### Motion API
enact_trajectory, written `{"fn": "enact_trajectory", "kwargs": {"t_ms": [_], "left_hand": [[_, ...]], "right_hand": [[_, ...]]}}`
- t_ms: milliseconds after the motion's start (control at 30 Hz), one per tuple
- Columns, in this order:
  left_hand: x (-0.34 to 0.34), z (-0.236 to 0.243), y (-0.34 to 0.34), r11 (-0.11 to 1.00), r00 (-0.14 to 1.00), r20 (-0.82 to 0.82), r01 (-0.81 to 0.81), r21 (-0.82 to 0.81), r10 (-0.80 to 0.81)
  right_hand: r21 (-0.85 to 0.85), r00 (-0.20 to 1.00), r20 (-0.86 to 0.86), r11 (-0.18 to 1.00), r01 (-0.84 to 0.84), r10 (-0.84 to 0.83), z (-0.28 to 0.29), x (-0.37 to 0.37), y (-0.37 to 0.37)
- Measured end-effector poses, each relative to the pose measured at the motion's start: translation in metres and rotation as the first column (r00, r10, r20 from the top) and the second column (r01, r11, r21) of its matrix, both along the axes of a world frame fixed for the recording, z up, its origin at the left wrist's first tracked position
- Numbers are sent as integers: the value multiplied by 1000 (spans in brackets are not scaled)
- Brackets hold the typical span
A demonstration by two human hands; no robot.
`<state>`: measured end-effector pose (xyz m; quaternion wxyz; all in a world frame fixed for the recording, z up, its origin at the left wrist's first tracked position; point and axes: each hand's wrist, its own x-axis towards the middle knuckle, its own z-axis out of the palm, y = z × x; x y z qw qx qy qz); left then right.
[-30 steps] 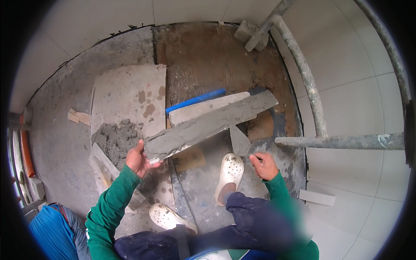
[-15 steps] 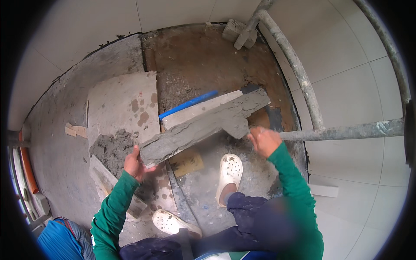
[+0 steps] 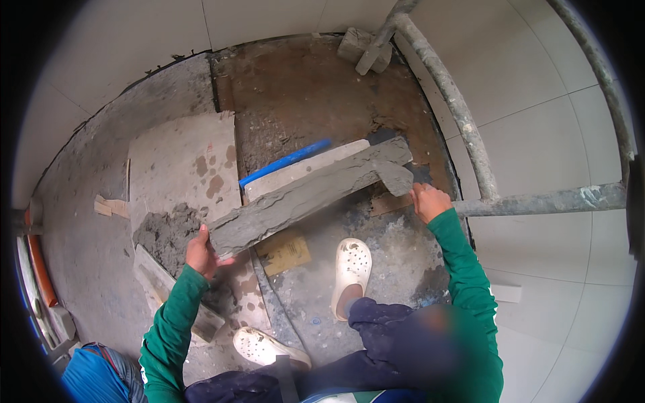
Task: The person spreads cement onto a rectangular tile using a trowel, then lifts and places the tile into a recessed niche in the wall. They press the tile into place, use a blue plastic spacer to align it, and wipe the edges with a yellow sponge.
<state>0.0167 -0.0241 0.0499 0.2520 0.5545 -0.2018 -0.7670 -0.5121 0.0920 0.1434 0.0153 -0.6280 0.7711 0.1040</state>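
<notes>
A long narrow slab [image 3: 295,198], coated with wet grey mortar, slants upward to the right in front of me. My left hand [image 3: 203,252] grips its near left end, thumb on the mortared face and fingers beneath. At the slab's right end is a trowel [image 3: 395,178], its blade smeared with mortar and touching the coated face. My right hand [image 3: 431,201] is closed round the trowel's handle, which the fingers mostly hide. Just behind the slab lie a pale strip [image 3: 309,170] and a blue pipe [image 3: 285,162].
A mortar heap [image 3: 164,235] sits on a stained board [image 3: 181,158] at left. Scaffold tubes [image 3: 463,121] stand along the right wall, one running close to my right hand. A block [image 3: 366,50] rests by the far corner. My white clogs [image 3: 351,272] are on the floor below the slab.
My right hand has moved right with the trowel, from the slab's lower middle edge to its right end. The mortar behind it looks smoother. My left hand keeps its grip.
</notes>
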Motion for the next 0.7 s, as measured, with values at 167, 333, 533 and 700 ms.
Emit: {"fn": "enact_trajectory", "kwargs": {"t_ms": [167, 333, 533, 700], "left_hand": [[-1, -14, -2, 999, 1000, 10, -6, -53, 6], [9, -24, -2, 999, 999, 36, 12, -42, -11], [8, -36, 5, 998, 997, 68, -39, -41, 41], [6, -45, 5, 999, 997, 64, -50, -11, 51]], "right_hand": [[106, 842, 447, 953, 284, -301, -29, -16, 17], [544, 91, 774, 731, 412, -627, 7, 46, 7], [458, 77, 841, 781, 424, -535, 20, 21, 13], [296, 221, 816, 715, 633, -533, 7, -51, -8]]}}
